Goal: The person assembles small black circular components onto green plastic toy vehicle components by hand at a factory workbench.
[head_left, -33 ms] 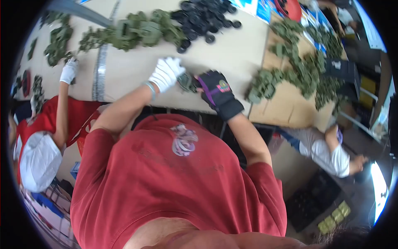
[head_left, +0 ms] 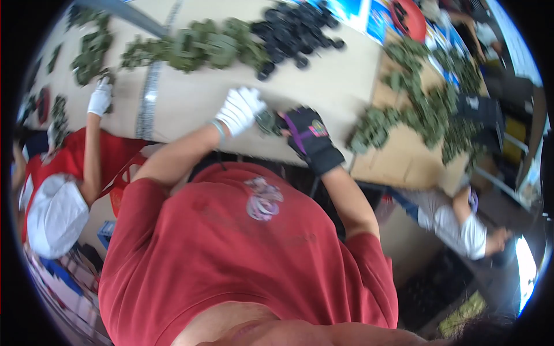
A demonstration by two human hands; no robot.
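My left hand (head_left: 240, 111), in a white glove, has its fingers curled closed just left of a small olive-green part (head_left: 268, 122); whether anything is inside that grip is hidden. My right hand (head_left: 306, 135) wears a black fingerless glove with a purple stripe. Its bare fingertips are closed on the right side of the green part, near the front edge of the table (head_left: 323, 86). Beyond my hands lie a heap of similar green parts (head_left: 202, 46) and, to its right, a pile of black round pieces (head_left: 294, 32).
More green parts (head_left: 424, 109) cover a brown cardboard sheet (head_left: 398, 155) on the right. A red dish (head_left: 408, 20) stands at the far right. At left, a co-worker's white-gloved hand (head_left: 100, 97) touches other green parts. A grey bar (head_left: 130, 16) crosses the far left.
The whole view has shifted, so the table and piles sit slightly farther right and lower in the picture. My hands keep nearly the same pose around the green part.
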